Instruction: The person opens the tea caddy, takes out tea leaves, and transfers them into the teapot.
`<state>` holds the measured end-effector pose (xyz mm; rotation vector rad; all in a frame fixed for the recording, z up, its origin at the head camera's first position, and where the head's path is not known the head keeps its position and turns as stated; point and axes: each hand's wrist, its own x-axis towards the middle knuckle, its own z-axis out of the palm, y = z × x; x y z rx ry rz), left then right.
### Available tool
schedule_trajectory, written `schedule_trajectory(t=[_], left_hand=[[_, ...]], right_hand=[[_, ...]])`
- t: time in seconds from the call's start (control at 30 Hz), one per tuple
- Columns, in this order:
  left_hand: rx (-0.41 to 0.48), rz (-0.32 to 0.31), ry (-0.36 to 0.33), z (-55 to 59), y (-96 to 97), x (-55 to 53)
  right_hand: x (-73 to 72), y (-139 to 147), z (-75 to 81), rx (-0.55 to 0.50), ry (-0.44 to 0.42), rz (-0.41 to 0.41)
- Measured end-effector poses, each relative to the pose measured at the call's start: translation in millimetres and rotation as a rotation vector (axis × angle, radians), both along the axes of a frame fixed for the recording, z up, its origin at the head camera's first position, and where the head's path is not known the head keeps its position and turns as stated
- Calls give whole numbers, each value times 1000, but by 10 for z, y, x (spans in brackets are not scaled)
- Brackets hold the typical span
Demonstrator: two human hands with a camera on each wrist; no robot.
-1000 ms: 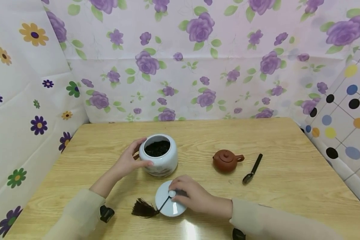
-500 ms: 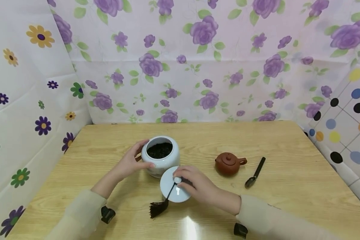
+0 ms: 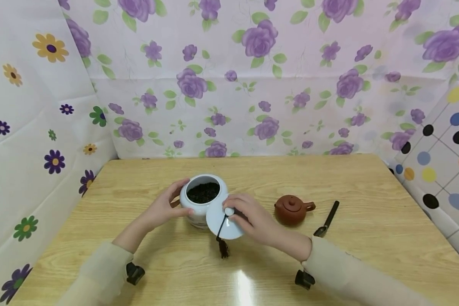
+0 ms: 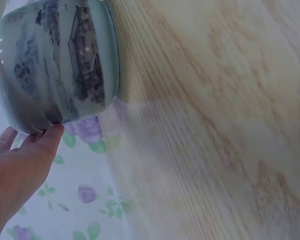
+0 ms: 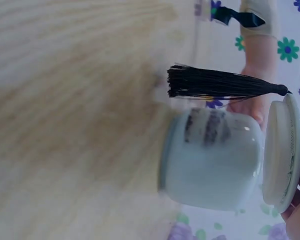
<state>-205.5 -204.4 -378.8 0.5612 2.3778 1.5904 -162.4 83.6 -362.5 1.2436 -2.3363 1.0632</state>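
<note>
A white porcelain tea jar (image 3: 196,211) stands uncovered, dark tea leaves (image 3: 203,193) inside. My left hand (image 3: 163,210) grips its left side, thumb in front and fingers behind; the left wrist view shows the painted wall of the jar (image 4: 55,65). By its round knob, my right hand (image 3: 255,220) pinches the pale jar lid (image 3: 215,222). That lid is raised at the jar's front right, overlapping the jar in the head view, below the mouth's level. A black tassel (image 3: 223,248) dangles from the knob. In the right wrist view, the lid's underside rim (image 5: 277,155) appears above the jar.
A small reddish-brown clay teapot (image 3: 290,211) sits to the right, its handle pointing right. Beside it lies a black-handled scoop (image 3: 332,213), partly covered by the right sleeve (image 3: 338,265). Flowered cloth (image 3: 229,106) hangs behind the wooden table (image 3: 168,272).
My right hand has lifted the lid off the table and carried it up toward the jar, the tassel swinging to hang down. The left hand keeps its grip on the jar.
</note>
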Motion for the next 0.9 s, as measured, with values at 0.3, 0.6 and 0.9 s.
schedule_trajectory(t=[0.3,0.6,0.9], left_hand=[[11,-5,12,2,-19,-23],[7,-14,-12,21,-39,-25],[40,-36,-54,32,-44,-26]], right_hand=[[-165,-49,145,-34,3,35],[-369,-127,184,-40,2,64],[-547,-255,250,-9,-68,68]])
